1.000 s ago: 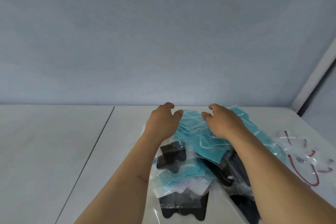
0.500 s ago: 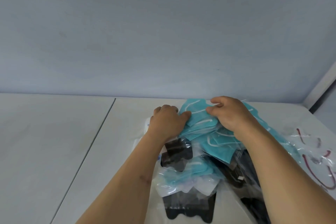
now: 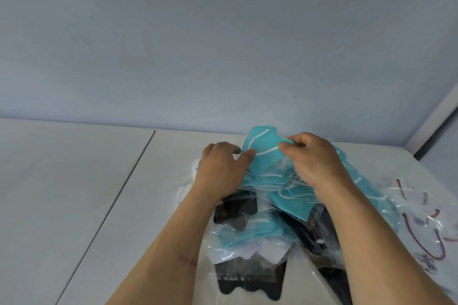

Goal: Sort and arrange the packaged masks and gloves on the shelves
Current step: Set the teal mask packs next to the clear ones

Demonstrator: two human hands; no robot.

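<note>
Backdrop: pale blue-grey wall (image 3: 223,44) behind a white worktop (image 3: 62,193) with a dark seam running from the wall toward the lower left.
Pile: heap of packaged masks (image 3: 267,220) in clear plastic sleeves on the right half of the worktop, teal and black ones mixed, overlapping each other.
Top item: teal mask (image 3: 262,146) with white ear loops, at the far end of the pile near the wall, its far edge lifted above the heap.
Left hand (image 3: 220,168): lies on the left edge of the pile, fingers curled, thumb tip pressed to the near-left edge of the teal mask.
Right hand (image 3: 314,158): thumb and forefinger pinch the right corner of the teal mask; the other fingers are curled under.
Black masks (image 3: 247,280): nearest the camera, partly beneath teal packets.
Right side: clear packets (image 3: 421,225) with dark red loops, lying flat just beside the pile.
</note>
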